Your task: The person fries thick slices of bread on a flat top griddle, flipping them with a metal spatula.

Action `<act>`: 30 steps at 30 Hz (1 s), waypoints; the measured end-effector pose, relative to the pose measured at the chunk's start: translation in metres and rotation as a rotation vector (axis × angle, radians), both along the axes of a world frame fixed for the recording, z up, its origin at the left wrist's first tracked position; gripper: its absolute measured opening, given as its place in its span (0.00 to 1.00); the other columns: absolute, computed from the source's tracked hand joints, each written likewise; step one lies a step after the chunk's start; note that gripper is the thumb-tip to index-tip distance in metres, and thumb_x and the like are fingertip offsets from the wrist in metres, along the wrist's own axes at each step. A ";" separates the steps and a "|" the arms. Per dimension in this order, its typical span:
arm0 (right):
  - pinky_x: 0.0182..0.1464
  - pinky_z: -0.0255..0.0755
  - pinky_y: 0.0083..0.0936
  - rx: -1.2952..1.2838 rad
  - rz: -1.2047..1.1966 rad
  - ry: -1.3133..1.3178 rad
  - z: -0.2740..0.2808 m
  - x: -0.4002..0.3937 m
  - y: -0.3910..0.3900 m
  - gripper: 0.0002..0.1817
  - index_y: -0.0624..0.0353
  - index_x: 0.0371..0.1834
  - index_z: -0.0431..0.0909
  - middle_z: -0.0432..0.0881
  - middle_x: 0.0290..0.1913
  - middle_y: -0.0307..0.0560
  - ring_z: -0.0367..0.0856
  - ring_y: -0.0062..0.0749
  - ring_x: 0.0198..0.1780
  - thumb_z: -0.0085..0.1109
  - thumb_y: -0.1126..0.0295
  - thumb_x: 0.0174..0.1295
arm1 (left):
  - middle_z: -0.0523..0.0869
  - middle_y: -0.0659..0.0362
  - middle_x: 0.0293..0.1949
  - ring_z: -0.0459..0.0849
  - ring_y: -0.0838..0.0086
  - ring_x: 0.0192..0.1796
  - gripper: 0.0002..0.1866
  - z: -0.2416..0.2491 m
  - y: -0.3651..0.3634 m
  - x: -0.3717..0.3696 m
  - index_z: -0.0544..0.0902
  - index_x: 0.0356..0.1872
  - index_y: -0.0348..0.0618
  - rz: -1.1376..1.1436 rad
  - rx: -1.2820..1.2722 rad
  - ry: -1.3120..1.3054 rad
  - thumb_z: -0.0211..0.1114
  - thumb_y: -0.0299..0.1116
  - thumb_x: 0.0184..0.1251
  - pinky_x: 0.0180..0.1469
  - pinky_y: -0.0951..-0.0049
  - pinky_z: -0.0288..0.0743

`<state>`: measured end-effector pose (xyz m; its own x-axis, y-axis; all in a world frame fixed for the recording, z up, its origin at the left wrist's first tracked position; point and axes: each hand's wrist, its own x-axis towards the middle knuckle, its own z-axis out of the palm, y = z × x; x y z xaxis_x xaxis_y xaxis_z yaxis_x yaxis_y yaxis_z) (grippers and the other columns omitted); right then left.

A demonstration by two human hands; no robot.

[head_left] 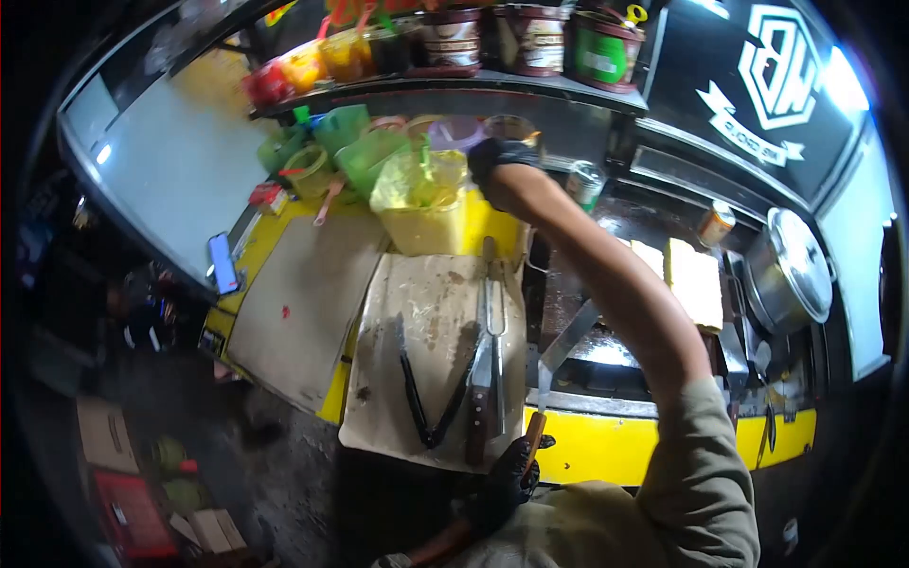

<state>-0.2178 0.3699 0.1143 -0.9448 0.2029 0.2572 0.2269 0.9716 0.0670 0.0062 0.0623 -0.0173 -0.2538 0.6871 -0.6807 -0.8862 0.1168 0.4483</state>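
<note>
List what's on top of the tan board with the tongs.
The spread tongs, a two-pronged fork and a wooden-handled tool lie on the tan board, amid stains. The board directly beneath these tools is covered and can't be seen.

We face a yellow counter (606, 447). On its left board (298, 270) we see a small red bit (285, 311); on the right board (374, 352), tongs (410, 383), then a knife (479, 417) and a fork (499, 369) to their right. A tub (417, 220) stands just beyond that board. Farther right, a griddle (611, 348) bears bread (695, 287); a can (717, 224) stands by its far edge. On the far shelf (530, 84) we see buckets (450, 43).
</note>
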 end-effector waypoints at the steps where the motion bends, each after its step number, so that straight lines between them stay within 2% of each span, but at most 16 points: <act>1: 0.51 0.68 0.41 0.007 -0.028 -0.125 0.011 0.000 -0.010 0.15 0.58 0.45 0.79 0.79 0.44 0.52 0.76 0.49 0.49 0.51 0.68 0.55 | 0.68 0.69 0.19 0.63 0.85 0.17 0.22 0.001 0.000 -0.002 0.70 0.54 0.46 -0.032 0.006 -0.005 0.46 0.52 0.72 0.19 0.84 0.59; 3: 0.66 0.54 0.46 0.024 -0.069 -0.380 0.033 0.000 -0.030 0.22 0.57 0.54 0.75 0.69 0.62 0.52 0.64 0.49 0.65 0.51 0.63 0.56 | 0.69 0.69 0.22 0.65 0.86 0.20 0.22 0.002 -0.005 -0.008 0.70 0.56 0.47 -0.098 0.070 -0.005 0.49 0.52 0.71 0.22 0.86 0.60; 4: 0.66 0.54 0.47 -0.059 -0.038 -0.425 0.017 -0.003 -0.019 0.24 0.57 0.57 0.72 0.67 0.64 0.52 0.63 0.50 0.66 0.52 0.62 0.57 | 0.70 0.69 0.25 0.67 0.87 0.24 0.23 0.002 -0.009 -0.011 0.71 0.57 0.47 -0.109 0.128 -0.001 0.51 0.51 0.70 0.26 0.87 0.61; 6: 0.52 0.69 0.43 0.049 -0.020 0.351 0.000 0.038 -0.029 0.25 0.52 0.54 0.76 0.79 0.44 0.59 0.75 0.51 0.53 0.62 0.54 0.53 | 0.70 0.70 0.24 0.66 0.87 0.22 0.23 0.007 -0.010 -0.019 0.71 0.57 0.46 -0.254 0.184 0.032 0.51 0.51 0.70 0.24 0.88 0.60; 8: 0.56 0.66 0.44 -0.176 0.132 0.412 0.010 0.106 -0.033 0.30 0.53 0.61 0.69 0.73 0.54 0.61 0.71 0.53 0.57 0.61 0.55 0.54 | 0.70 0.70 0.22 0.65 0.88 0.20 0.24 0.007 -0.008 -0.019 0.70 0.57 0.45 -0.180 0.181 0.117 0.51 0.51 0.70 0.22 0.88 0.58; 10: 0.57 0.65 0.44 -0.310 0.005 0.408 0.010 0.185 -0.037 0.31 0.53 0.63 0.67 0.69 0.57 0.61 0.70 0.57 0.57 0.60 0.57 0.55 | 0.71 0.70 0.24 0.66 0.88 0.22 0.24 0.011 0.000 -0.023 0.70 0.57 0.43 -0.221 0.249 0.147 0.51 0.50 0.69 0.23 0.86 0.59; 11: 0.60 0.62 0.43 -0.381 -0.071 0.340 0.029 0.232 -0.043 0.32 0.54 0.64 0.66 0.70 0.57 0.63 0.68 0.55 0.60 0.61 0.59 0.55 | 0.71 0.69 0.26 0.66 0.87 0.24 0.25 0.014 0.005 -0.023 0.69 0.58 0.43 -0.206 0.244 0.147 0.52 0.49 0.69 0.24 0.85 0.60; 13: 0.60 0.65 0.38 -0.234 -0.379 0.292 0.007 0.328 -0.041 0.29 0.59 0.59 0.70 0.72 0.56 0.64 0.71 0.55 0.58 0.63 0.63 0.53 | 0.73 0.69 0.31 0.68 0.86 0.27 0.25 0.007 0.011 -0.014 0.66 0.61 0.42 -0.130 0.234 0.202 0.53 0.46 0.69 0.27 0.85 0.63; 15: 0.60 0.65 0.37 -0.410 -0.735 0.300 -0.001 0.405 -0.047 0.28 0.61 0.59 0.70 0.73 0.57 0.59 0.70 0.53 0.59 0.62 0.65 0.54 | 0.73 0.69 0.32 0.69 0.86 0.28 0.25 0.006 0.022 -0.007 0.66 0.61 0.43 -0.129 0.247 0.266 0.53 0.45 0.69 0.28 0.85 0.64; 16: 0.61 0.63 0.37 -0.217 -0.848 0.280 -0.048 0.465 -0.042 0.28 0.62 0.59 0.69 0.73 0.58 0.57 0.69 0.52 0.60 0.61 0.65 0.54 | 0.73 0.69 0.33 0.69 0.85 0.28 0.25 0.006 0.028 -0.004 0.65 0.62 0.43 -0.114 0.260 0.334 0.53 0.45 0.69 0.29 0.85 0.64; 19: 0.62 0.62 0.38 -0.286 -1.195 0.012 -0.117 0.565 -0.063 0.32 0.64 0.60 0.67 0.72 0.58 0.60 0.69 0.55 0.59 0.63 0.61 0.53 | 0.71 0.68 0.31 0.68 0.86 0.28 0.23 0.006 0.044 0.002 0.66 0.59 0.43 -0.157 0.194 0.343 0.54 0.44 0.68 0.28 0.86 0.63; 22: 0.60 0.62 0.41 -0.385 -1.258 0.099 -0.150 0.591 -0.069 0.34 0.67 0.59 0.67 0.71 0.55 0.64 0.69 0.57 0.56 0.63 0.57 0.53 | 0.70 0.69 0.28 0.66 0.88 0.26 0.20 0.000 0.073 0.030 0.67 0.57 0.42 -0.092 0.152 0.527 0.53 0.41 0.70 0.28 0.89 0.59; 24: 0.54 0.65 0.43 -0.310 -1.228 0.092 -0.163 0.594 -0.059 0.32 0.67 0.58 0.69 0.74 0.49 0.64 0.71 0.57 0.51 0.63 0.59 0.53 | 0.74 0.65 0.31 0.69 0.84 0.28 0.16 -0.009 0.090 0.036 0.68 0.56 0.39 -0.182 0.136 0.646 0.51 0.35 0.71 0.31 0.84 0.63; 26: 0.51 0.67 0.44 -0.335 -1.194 0.178 -0.172 0.604 -0.047 0.27 0.67 0.54 0.71 0.75 0.46 0.64 0.73 0.58 0.48 0.62 0.62 0.53 | 0.79 0.57 0.38 0.75 0.76 0.35 0.15 -0.016 0.111 0.044 0.69 0.55 0.35 -0.336 -0.033 1.065 0.49 0.31 0.72 0.37 0.76 0.69; 28: 0.49 0.68 0.44 -0.431 -1.185 0.082 -0.156 0.603 -0.035 0.25 0.66 0.52 0.71 0.75 0.44 0.64 0.73 0.58 0.47 0.60 0.64 0.53 | 0.79 0.51 0.46 0.77 0.69 0.41 0.16 0.008 0.144 0.056 0.68 0.56 0.33 -0.308 0.151 1.355 0.51 0.30 0.71 0.45 0.70 0.71; 30: 0.48 0.68 0.45 -0.522 -1.176 -0.017 -0.155 0.617 -0.023 0.22 0.66 0.51 0.72 0.76 0.43 0.64 0.74 0.58 0.46 0.58 0.67 0.54 | 0.80 0.50 0.46 0.78 0.69 0.41 0.16 0.009 0.170 0.059 0.69 0.56 0.32 -0.361 0.159 1.448 0.52 0.29 0.70 0.44 0.70 0.71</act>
